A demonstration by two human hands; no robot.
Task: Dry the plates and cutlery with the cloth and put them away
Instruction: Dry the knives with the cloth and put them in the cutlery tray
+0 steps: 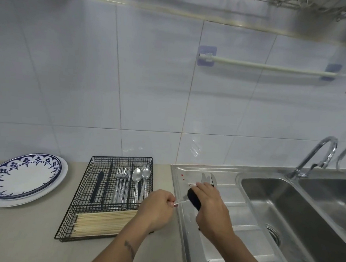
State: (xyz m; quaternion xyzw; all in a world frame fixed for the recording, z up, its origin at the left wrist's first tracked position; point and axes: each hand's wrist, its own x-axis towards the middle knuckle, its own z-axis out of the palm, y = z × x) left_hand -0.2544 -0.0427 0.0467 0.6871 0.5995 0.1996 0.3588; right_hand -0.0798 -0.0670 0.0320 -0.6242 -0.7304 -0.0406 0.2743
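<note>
My right hand [210,208] grips the black handle of a knife [194,199] over the steel drainboard [233,219]. My left hand [157,206] pinches the tip of that knife's thin blade, just right of the black wire cutlery basket [81,198]. The basket holds a black-handled knife [97,185], forks [121,183], two spoons [141,178] and a bundle of wooden chopsticks [102,222]. More knife blades [208,178] lie on the drainboard behind my right hand. A blue-patterned plate [21,178] sits stacked on a white plate at the left of the counter. No cloth is visible.
A double steel sink [284,220] with a curved tap [317,157] fills the right side. A white towel rail [268,67] is fixed to the tiled wall. A wire dish rack [279,0] hangs at the top right. The beige counter [17,232] runs along the left.
</note>
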